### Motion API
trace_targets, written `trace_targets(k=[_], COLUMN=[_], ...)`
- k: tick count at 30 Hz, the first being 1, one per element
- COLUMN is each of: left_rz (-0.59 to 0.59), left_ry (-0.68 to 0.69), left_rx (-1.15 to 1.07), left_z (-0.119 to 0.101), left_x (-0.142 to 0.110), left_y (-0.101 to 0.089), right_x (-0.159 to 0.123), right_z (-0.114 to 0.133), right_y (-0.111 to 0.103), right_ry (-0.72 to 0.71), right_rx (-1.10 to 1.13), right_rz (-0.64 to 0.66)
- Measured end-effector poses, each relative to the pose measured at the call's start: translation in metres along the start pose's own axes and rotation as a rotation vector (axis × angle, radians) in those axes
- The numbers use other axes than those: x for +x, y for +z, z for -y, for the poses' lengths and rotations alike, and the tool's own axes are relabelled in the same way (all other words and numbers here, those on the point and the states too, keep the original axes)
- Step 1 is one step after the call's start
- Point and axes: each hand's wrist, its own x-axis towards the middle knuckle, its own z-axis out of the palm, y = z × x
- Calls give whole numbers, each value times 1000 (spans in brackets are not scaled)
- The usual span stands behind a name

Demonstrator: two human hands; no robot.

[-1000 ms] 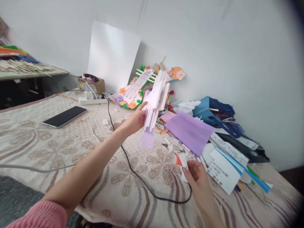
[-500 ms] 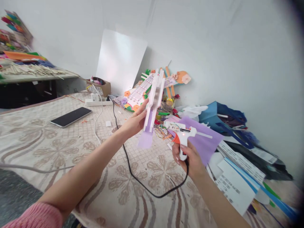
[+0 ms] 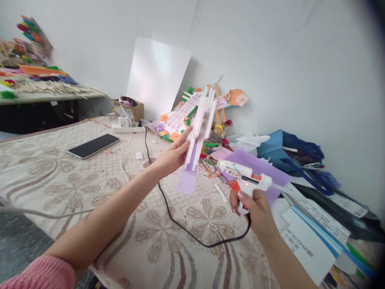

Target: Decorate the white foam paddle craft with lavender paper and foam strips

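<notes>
1. While the left hand (image 3: pixel 173 156) is raised over the bed, it pinches a white foam craft piece (image 3: pixel 201 126) at its lower part, thumb on the near side and fingers behind, grip closed on it
2. White foam craft piece stands near upright, tilted a bit right at the top, prongs up; a lilac paper strip (image 3: pixel 187 180) hangs from its lower end, above the patterned bedspread (image 3: pixel 90 180)
3. Right hand (image 3: pixel 254 206) wraps the handle of a white glue gun (image 3: pixel 245 176) with orange trigger, fist closed around it, one finger by the trigger; small red light shows on the body
4. Glue gun lies roughly level, nozzle end toward the left, near the foam piece's lower end but apart from it, no contact
5. Black cord (image 3: pixel 180 224) runs from under the right hand, loops across the bedspread and goes back to a white power strip (image 3: pixel 124 128) near the wall
6. Purple sheet (image 3: pixel 261 168) lies behind the glue gun, partly hidden by it
7. Black phone (image 3: pixel 93 145) lies flat on the bedspread to the left, well apart from both hands
8. Colourful paper guitar craft (image 3: pixel 180 116) leans at the wall behind the foam piece, next to a white board (image 3: pixel 158 76)
9. Printed papers (image 3: pixel 309 237) and a blue bag (image 3: pixel 288 148) are piled on the right
10. Pink sleeve (image 3: pixel 45 275) covers the upper left arm at the bottom edge
</notes>
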Motion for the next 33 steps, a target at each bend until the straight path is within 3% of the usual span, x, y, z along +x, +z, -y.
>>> trace_targets(k=[4, 16, 33], left_rz=[-22, -34, -47], left_ry=[-3, -12, -12], left_rx=[-22, -44, -49], left_z=[-2, -6, -6], left_x=[0, 2, 2], left_y=[0, 2, 0], right_x=[-7, -20, -21], right_z=[6, 23, 15], right_y=[4, 16, 14], right_ry=[-7, -74, -21], right_rx=[-122, -370, -421], right_rz=[41, 5, -92])
